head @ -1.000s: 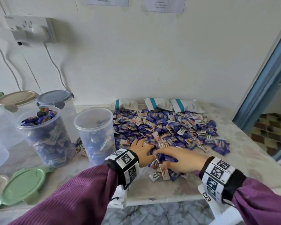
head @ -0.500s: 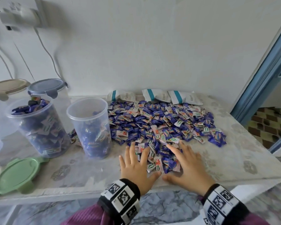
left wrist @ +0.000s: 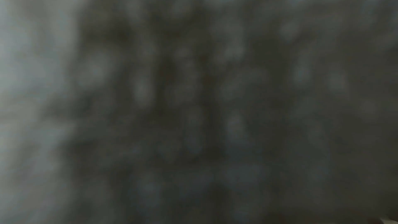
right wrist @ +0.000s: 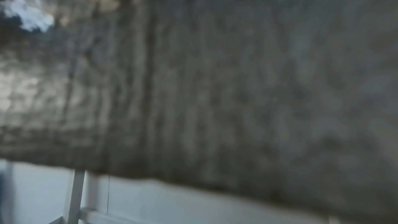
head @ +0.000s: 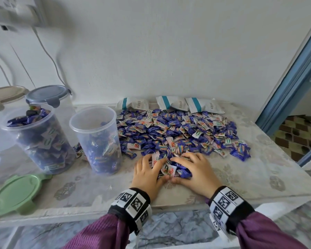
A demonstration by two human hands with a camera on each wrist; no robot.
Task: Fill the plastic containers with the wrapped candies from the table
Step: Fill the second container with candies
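Observation:
A wide heap of blue and white wrapped candies [head: 178, 133] covers the middle of the table. My left hand [head: 147, 170] and right hand [head: 196, 168] lie side by side at the heap's near edge, fingers curled round a small mound of candies [head: 171, 168] gathered between them. To the left stands an open clear plastic container [head: 97, 139], about half full of candies. Further left, a second open container [head: 38, 137] is heaped to the rim. Both wrist views are dark and blurred and show nothing I can name.
Two lidded containers, one with a blue lid [head: 47, 93] and one with a beige lid [head: 5, 93], stand at the back left. A loose green lid [head: 16, 193] lies near the table's front edge [head: 79, 211]. White candy bags [head: 171, 103] line the wall. A blue door frame [head: 291, 78] rises at the right.
Half a second ago both hands lay flat with fingers spread on the candies. Now the fingers have curled inward and drawn a mound together between the hands.

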